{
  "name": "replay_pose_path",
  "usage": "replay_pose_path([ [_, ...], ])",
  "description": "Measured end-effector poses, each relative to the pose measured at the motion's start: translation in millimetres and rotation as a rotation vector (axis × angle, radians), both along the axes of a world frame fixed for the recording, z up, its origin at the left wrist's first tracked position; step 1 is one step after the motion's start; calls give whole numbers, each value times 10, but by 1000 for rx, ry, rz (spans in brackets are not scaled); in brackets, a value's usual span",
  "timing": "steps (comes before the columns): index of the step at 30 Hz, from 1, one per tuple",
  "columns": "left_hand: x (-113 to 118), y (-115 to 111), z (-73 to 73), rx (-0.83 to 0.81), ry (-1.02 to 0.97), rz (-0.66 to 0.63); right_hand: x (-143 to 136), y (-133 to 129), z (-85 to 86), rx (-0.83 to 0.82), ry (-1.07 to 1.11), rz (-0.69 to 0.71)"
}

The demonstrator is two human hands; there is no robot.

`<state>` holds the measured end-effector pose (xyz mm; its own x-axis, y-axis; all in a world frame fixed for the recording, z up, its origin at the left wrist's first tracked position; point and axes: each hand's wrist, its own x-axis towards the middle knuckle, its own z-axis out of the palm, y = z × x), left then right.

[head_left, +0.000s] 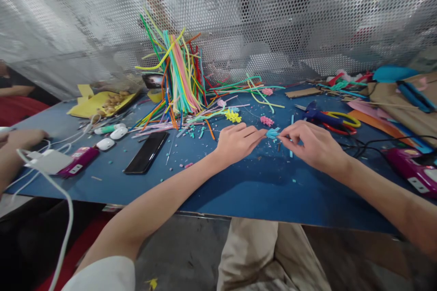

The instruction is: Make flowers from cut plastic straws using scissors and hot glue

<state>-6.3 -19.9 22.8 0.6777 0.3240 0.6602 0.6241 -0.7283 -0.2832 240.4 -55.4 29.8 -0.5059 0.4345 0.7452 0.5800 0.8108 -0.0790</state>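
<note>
Between my two hands, just above the blue table, is a small light-blue pipe cleaner flower [272, 133]. My left hand [238, 142] is closed, its fingertips pinching the flower's left end. From the other side, the thumb and forefinger of my right hand [306, 142] pinch its right end. Beyond my left hand lie a yellow pipe cleaner flower [233, 116] and a pink one [266, 121]. A short blue pipe cleaner piece [292, 136] rests beside my right fingertips.
A thick bundle of coloured pipe cleaners [182, 75] stands at the back. A black phone [146, 153] lies at left, near a purple power strip [80, 162]. Pliers and scissors [327, 117] lie at right. Another person's hand [25, 138] rests at far left. A perforated metal panel [252, 18] closes the back.
</note>
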Motion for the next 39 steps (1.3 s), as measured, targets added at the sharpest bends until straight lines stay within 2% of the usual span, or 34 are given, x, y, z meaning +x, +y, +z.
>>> replay_pose_path([
  [7,4,-11,-1,44,13,8,-14,-19,4,15,11,-7],
  [18,6,-16,-58,-58,-47,9,-50,-16,-14,110,72,-3],
  [39,5,1,-65,-128,-86,3,-32,-6,25,78,106,12],
])
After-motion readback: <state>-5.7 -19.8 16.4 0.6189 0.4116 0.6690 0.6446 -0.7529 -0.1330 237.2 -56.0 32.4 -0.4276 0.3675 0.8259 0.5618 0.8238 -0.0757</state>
